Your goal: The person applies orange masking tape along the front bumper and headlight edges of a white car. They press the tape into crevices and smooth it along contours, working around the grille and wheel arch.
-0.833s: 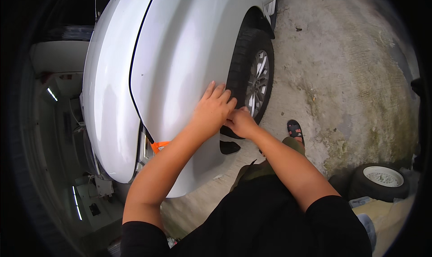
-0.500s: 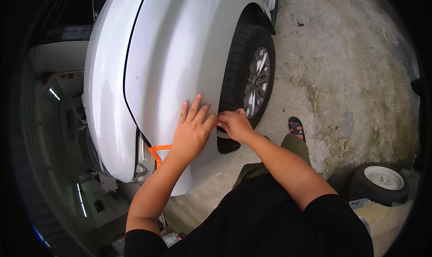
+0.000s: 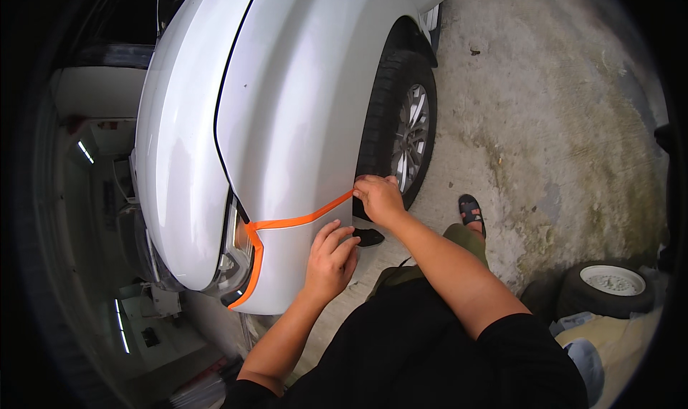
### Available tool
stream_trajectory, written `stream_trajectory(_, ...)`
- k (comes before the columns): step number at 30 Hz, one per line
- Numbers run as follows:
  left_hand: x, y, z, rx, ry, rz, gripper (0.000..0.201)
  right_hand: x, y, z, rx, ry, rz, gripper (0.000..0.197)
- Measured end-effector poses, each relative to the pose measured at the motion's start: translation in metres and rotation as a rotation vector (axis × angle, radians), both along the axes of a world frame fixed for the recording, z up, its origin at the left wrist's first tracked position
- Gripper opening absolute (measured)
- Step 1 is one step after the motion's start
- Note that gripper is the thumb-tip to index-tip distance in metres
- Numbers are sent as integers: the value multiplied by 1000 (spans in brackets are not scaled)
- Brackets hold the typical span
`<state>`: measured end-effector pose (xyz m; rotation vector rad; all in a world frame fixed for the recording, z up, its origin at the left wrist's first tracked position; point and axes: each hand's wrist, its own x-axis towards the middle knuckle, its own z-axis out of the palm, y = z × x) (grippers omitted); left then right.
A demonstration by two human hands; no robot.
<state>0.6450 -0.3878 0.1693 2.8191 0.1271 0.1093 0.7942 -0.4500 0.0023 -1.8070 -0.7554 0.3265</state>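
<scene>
Orange masking tape [image 3: 304, 218] runs across the light silver car fender [image 3: 287, 144] from the headlight corner to the wheel arch edge, and a second strip curves down beside the headlight [image 3: 236, 255]. At the arch edge, my right hand [image 3: 380, 197] has its fingers closed on the tape's far end; the fingertips partly hide that end. My left hand [image 3: 331, 260] is below the tape, over the bumper corner [image 3: 287, 265], its fingers loosely bent and apart with nothing seen in them. Whether its fingertips touch the panel, I cannot tell.
The front wheel [image 3: 408, 133] stands beside my right hand, on a stained concrete floor [image 3: 537, 108]. A loose tyre with a white rim [image 3: 613, 280] lies at the lower right. My sandalled foot [image 3: 471, 212] is near the wheel.
My left hand has come off the fender and moved down and right, uncovering the tape line. The right hand stays at the arch edge. The view has shifted slightly.
</scene>
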Motion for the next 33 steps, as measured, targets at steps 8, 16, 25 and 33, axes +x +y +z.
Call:
stream_trajectory(8,-95,-26,-42,-190,83,93,33,33,-1,12,-72,142,265,19)
stream_trajectory(16,-163,-40,-68,-261,78,247,34,17,-1,4,-167,-199,12,22)
stream_trajectory(25,-153,-118,36,-407,-232,635,35,45,-20,30,-238,-206,71,29)
stream_trajectory(33,-122,-215,289,-599,-780,-559,25,46,-46,45,-755,-390,564,59)
